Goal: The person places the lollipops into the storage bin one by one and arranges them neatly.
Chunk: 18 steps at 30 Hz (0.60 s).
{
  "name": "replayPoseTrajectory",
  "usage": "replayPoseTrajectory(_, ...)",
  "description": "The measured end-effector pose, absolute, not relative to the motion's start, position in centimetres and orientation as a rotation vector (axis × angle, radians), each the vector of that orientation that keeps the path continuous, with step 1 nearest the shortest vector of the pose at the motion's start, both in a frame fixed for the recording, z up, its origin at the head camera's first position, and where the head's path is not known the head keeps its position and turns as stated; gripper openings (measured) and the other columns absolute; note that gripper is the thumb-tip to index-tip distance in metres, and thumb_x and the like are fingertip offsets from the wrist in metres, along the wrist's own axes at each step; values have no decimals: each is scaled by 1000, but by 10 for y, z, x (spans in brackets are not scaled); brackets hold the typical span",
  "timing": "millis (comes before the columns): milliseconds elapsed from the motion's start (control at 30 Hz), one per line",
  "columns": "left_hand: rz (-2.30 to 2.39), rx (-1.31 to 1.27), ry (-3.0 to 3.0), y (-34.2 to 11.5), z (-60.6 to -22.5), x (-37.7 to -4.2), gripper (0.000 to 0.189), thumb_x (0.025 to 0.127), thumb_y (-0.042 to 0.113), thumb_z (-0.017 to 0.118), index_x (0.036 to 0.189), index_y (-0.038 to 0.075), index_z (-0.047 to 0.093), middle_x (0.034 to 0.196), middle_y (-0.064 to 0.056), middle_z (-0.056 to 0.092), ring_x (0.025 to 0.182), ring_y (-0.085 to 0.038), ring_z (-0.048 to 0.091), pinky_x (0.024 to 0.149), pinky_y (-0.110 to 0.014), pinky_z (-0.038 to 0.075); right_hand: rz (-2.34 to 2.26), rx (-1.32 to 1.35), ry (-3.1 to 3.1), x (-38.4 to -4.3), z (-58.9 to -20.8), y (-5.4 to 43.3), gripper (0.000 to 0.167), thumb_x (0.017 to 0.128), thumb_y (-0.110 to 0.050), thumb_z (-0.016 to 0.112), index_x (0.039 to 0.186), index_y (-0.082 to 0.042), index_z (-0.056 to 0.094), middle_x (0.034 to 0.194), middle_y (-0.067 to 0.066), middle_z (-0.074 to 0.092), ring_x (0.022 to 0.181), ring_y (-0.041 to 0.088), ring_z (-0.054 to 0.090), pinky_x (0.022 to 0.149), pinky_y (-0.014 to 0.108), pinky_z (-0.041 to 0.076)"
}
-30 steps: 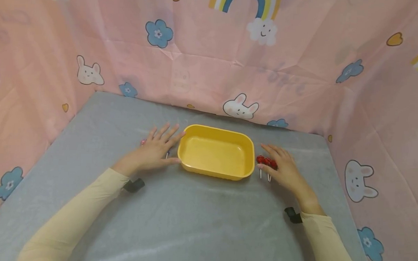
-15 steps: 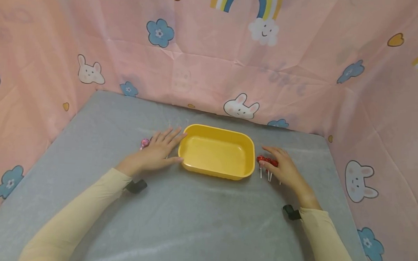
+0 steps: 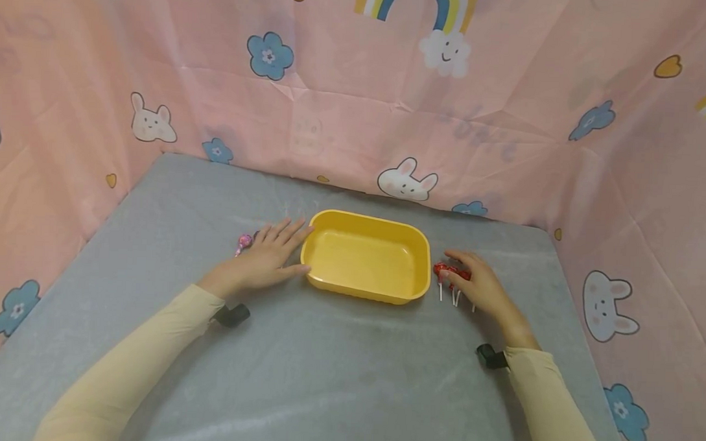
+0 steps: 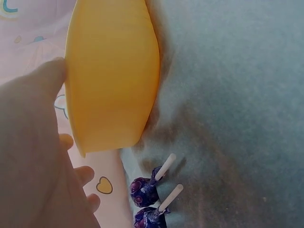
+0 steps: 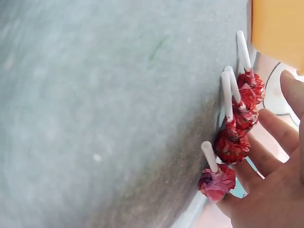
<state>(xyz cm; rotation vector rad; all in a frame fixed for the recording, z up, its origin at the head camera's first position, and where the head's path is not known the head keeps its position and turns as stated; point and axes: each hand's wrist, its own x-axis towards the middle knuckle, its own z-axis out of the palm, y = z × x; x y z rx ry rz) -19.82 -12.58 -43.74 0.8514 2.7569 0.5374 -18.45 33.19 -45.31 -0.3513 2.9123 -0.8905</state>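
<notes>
A yellow plastic basin (image 3: 365,290) stands on the grey tabletop. My left hand (image 3: 261,259) is at its left end, fingers spread, with the thumb touching the rim in the left wrist view. Under and beside that hand lie a pink lollipop (image 3: 244,241) and dark purple lollipops (image 4: 144,192) with white sticks. To the basin's right, my right hand (image 3: 480,282) hovers around red-wrapped lollipops (image 5: 232,145). Its fingers are loosely bent behind them, and the thumb is apart from them in the right wrist view. A pinkish lollipop (image 5: 217,182) lies nearest the palm.
The grey tabletop (image 3: 347,376) extends toward the person. Pink patterned cloth (image 3: 333,129) hangs along the back and both sides. Dark wrist-camera mounts (image 3: 231,315) stick out below the wrists.
My left fingers have drawn back slightly, uncovering more of the pink lollipop. The right hand has shifted a little, its thumb rising across the red lollipops. The basin has stayed put.
</notes>
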Motion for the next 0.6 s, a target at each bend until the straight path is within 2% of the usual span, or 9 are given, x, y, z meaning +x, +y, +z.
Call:
replayPoseTrajectory(300, 548, 854, 2740, -125, -436, -197, 80, 99, 59, 43, 161, 25, 6, 169, -7, 5, 156, -37, 2, 123, -65, 4, -903, -328, 2906, -185, -457, 333, 54, 97, -31, 64, 141, -2, 51, 140, 25, 54, 131, 43, 46, 114, 62, 32)
replayPoseTrajectory(600, 541, 824, 2746, -123, -436, -197, 86, 98, 61, 44, 161, 21, 1, 169, -8, 5, 156, -37, 2, 123, -64, 4, -878, -308, 2896, -187, -459, 335, 53, 96, -34, 64, 139, -5, 54, 137, 23, 56, 128, 41, 49, 113, 61, 35)
